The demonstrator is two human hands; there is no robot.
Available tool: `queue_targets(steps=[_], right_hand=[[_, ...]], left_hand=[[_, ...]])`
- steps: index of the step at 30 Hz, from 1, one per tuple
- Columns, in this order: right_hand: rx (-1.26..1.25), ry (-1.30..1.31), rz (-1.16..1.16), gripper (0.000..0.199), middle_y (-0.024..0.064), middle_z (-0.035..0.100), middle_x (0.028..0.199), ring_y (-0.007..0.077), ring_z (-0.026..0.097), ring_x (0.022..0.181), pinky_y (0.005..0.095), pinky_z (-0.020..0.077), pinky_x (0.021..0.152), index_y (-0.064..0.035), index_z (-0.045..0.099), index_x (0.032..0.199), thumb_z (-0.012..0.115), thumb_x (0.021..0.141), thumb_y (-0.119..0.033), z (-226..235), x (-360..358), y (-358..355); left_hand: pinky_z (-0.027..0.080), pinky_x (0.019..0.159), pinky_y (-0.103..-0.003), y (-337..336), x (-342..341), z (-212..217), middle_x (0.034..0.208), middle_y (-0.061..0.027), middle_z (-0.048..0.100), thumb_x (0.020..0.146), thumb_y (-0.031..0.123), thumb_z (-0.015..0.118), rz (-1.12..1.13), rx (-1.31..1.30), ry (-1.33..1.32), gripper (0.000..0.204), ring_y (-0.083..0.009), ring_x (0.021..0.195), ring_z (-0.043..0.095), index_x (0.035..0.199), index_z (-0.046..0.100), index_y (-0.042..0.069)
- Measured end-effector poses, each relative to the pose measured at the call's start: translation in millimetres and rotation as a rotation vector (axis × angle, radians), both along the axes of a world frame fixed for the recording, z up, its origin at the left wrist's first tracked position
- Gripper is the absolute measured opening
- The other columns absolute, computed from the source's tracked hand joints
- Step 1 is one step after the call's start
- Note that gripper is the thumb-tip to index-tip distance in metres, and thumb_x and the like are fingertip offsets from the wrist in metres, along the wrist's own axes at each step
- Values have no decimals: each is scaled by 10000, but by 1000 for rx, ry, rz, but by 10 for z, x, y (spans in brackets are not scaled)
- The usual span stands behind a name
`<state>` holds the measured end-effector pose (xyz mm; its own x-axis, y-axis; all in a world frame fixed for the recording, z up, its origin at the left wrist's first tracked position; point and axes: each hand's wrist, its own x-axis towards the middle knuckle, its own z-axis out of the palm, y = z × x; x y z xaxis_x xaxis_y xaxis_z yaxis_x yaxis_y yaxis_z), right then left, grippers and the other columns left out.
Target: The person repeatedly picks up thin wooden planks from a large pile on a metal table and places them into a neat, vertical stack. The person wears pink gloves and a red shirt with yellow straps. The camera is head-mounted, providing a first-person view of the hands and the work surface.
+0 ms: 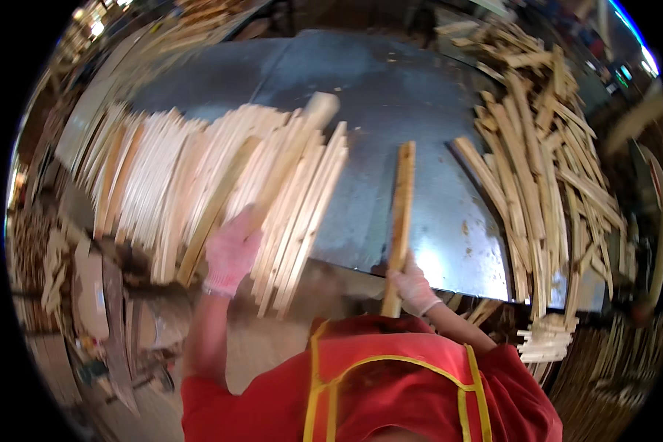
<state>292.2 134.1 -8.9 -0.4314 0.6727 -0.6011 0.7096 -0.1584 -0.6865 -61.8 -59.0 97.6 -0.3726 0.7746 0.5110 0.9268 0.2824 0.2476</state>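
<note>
My left hand (233, 254), in a pale pink work glove, is closed round the near end of a wooden strip (290, 156). That strip slants up and away to the right over a row of light wooden strips (151, 180), its far end blurred by motion. My right hand (415, 286), gloved too, grips a second wooden slat (402, 202) low down. This one points away from me over the dark metal table (361, 81), its near end reaching past the table edge towards my red apron (398, 353). Part of the right fingers is hidden behind the slat.
A loose, crisscrossed heap of wooden strips (527, 158) covers the table's right side, some ends jutting past the near edge. More boards lie at the far left (191, 26). Stacked strips (545, 345) stand below the table at right. Wood pieces (110, 309) lie at lower left.
</note>
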Motion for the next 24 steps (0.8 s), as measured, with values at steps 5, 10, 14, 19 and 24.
queue_targets(steps=[5, 10, 14, 19, 24], right_hand=[[-59, -141, 577, 861, 325, 710, 1263, 489, 702, 1183, 536, 561, 1026, 2, 245, 1610, 634, 1006, -473, 185, -934, -302], [-814, 782, 464, 738, 159, 713, 1308, 299, 690, 1189, 409, 533, 1046, 0, 384, 1622, 662, 1006, -297, -198, -1090, -129], [-1025, 931, 161, 641, 53, 712, 1321, 202, 688, 1177, 382, 544, 1065, -82, 518, 1560, 732, 956, -94, -114, -498, 61], [-1007, 676, -123, 617, 47, 732, 1257, 189, 657, 1222, 362, 499, 1116, -77, 583, 1499, 787, 919, -124, 17, 257, 705], [227, 778, -47, 438, 107, 747, 1180, 206, 711, 1083, 366, 589, 979, -34, 672, 1344, 778, 947, -185, 963, 634, 3576]], left_hand=[[577, 789, -347, 336, 253, -371, 1013, -77, 736, 996, 124, 666, 235, 167, -1234, 328, -169, 876, 676, 1304, 692, 13], [572, 810, -366, 845, 667, -618, 1061, -78, 716, 1007, 153, 673, 205, 211, -1495, 340, -183, 907, 669, 1276, 669, -56], [558, 871, -352, 1214, 1169, -1027, 1092, -64, 713, 1040, 207, 663, 170, 155, -1535, 362, -169, 955, 656, 1294, 669, -51], [494, 1078, -379, 1871, 1637, -1520, 1339, -131, 699, 1021, 332, 698, 20, 153, -1393, 507, -265, 1271, 641, 1386, 633, -15], [354, 1234, -544, 1998, 1635, -1732, 1561, -169, 527, 919, 440, 746, 194, -446, -269, 762, -406, 1469, 459, 1531, 507, 55]])
